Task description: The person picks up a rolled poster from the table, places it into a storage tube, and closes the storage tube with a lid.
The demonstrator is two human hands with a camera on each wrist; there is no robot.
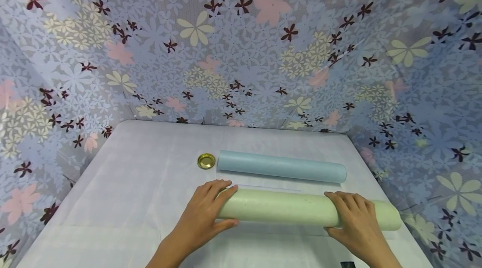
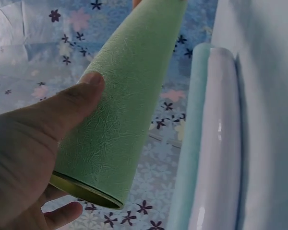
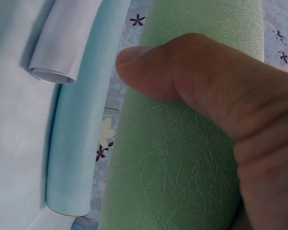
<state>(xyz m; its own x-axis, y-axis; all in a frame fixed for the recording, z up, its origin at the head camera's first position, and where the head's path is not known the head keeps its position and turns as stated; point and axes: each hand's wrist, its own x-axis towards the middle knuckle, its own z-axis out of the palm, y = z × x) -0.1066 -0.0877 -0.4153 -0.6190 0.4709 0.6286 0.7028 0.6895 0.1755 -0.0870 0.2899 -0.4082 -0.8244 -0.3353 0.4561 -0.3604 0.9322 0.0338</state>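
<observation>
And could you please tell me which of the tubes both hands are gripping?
The green tube; the left hand and right hand grip it, while the blue tube and white paper tube lie untouched on the table.

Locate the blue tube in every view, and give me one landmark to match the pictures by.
Head: the blue tube lies mostly right of centre, just beyond the green tube.
Left wrist: the blue tube runs right of centre, partly hidden by a white roll.
Right wrist: the blue tube runs down the left side, partly hidden by the white roll.
Shared landmark: the green tube, held by the left hand and right hand.
</observation>
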